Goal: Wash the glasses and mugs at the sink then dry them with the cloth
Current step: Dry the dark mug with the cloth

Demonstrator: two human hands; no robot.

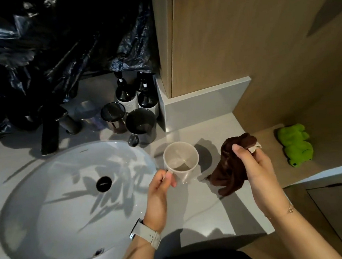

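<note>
My left hand (160, 189) holds a beige mug (181, 161) by its handle, upright, just right of the white oval sink (28, 214). My right hand (251, 163) grips a dark brown cloth (229, 169) that hangs down to the grey counter, beside the mug and apart from it. Behind the sink's right rim stand a dark mug (142, 125), a smoky glass (113, 116) and a clear glass (87, 114).
A black faucet (50, 131) rises behind the sink. Two dark pump bottles (136, 95) stand against the grey upstand. A green plush frog (295, 145) lies on the wooden ledge at the right. Black plastic sheeting (54, 36) covers the back wall.
</note>
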